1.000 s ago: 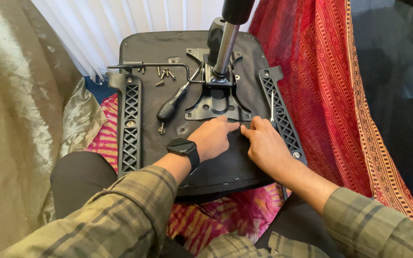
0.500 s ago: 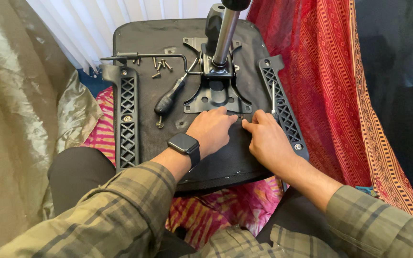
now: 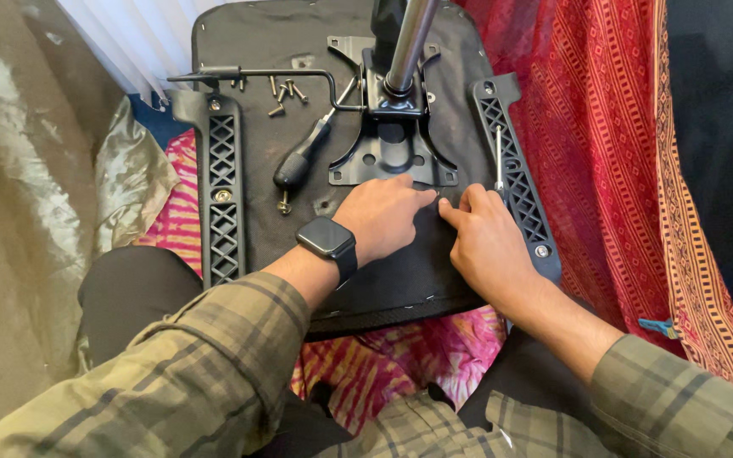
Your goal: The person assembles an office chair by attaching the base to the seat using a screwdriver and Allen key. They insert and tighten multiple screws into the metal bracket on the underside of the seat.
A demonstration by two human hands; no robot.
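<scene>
The left hand (image 3: 383, 216) lies palm down on the underside of a chair seat (image 3: 256, 51), fingers held together and stretched toward the lower edge of a metal plate (image 3: 392, 157), their tips touching or just beside it. A dark watch (image 3: 328, 240) sits on that wrist. The right hand (image 3: 485, 242) rests just beside the left, its fingers bunched and its fingertips meeting the left ones near the plate's lower right corner; whether they pinch something small I cannot tell.

The seat is black, flat and roughly square, lying upside down across the person's lap and a pink patterned cloth (image 3: 422, 356). The plate is bolted at its middle, with a shiny metal post (image 3: 409, 42) rising from it. Two black lattice brackets run along the seat, one on the left (image 3: 222, 195) and one on the right (image 3: 511, 178). A black-handled screwdriver (image 3: 303, 157) lies left of the plate, loose screws (image 3: 286, 89) sit near the seat's far edge, and a thin bent rod (image 3: 273, 75) crosses above them. A red striped cloth (image 3: 604, 153) hangs to the right.
</scene>
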